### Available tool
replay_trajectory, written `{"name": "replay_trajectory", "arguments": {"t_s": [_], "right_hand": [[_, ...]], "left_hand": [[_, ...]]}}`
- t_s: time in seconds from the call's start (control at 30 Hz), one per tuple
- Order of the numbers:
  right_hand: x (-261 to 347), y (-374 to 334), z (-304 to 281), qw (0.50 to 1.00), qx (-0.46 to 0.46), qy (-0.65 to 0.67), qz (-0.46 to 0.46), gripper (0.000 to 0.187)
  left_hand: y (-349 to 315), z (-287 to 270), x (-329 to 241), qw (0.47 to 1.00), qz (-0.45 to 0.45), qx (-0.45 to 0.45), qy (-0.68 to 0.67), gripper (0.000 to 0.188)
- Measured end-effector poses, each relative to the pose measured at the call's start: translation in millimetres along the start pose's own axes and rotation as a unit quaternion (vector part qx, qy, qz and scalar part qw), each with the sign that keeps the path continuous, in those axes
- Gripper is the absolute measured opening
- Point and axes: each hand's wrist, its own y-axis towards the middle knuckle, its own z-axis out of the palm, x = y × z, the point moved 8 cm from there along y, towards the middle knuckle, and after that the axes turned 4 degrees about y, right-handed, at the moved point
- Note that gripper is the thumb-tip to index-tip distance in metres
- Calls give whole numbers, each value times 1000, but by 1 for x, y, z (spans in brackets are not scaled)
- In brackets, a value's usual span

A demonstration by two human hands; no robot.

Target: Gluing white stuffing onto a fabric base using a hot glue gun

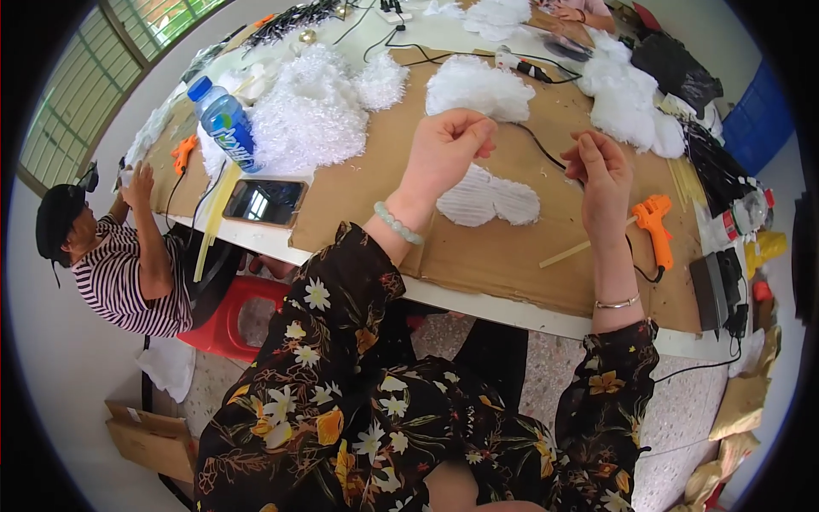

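My left hand (pixel 445 152) is raised over the cardboard, fingers curled into a pinch. Level with it, my right hand (pixel 600 175) also has its fingertips pressed together, apart from the left. Whatever either pinch holds is too small or too hidden to make out. Below and between them lies a ribbed white fluffy piece (pixel 488 198), shaped like two joined lobes. Beyond it sits a stack of white fluffy pieces (pixel 479 89). Beside my right wrist an orange glue gun (pixel 653 229) rests on the cardboard, a pale glue stick (pixel 565 254) reaching out from it.
Brown cardboard (pixel 512 277) covers the table. On the left are a phone (pixel 264 202), a water bottle (pixel 223 124), shiny white tinsel (pixel 311 107) and another orange glue gun (pixel 182 154). Black cables cross the back. A person in stripes (pixel 132 277) sits at left; another person's hand (pixel 567 12) shows at the far side.
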Motion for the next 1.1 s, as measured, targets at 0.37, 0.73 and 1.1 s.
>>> {"name": "replay_trajectory", "arguments": {"t_s": [0.37,0.73,1.1], "right_hand": [[-3,7,-16,997,-32,-62,-24,32],[-11,12,-26,994,-27,-89,-51,30],[-11,10,-9,978,-16,-185,-94,26]], "left_hand": [[13,-34,3,995,16,-66,-77,18],[10,-35,7,996,9,45,-72,24],[4,-60,32,998,-53,-1,-20,25]]}}
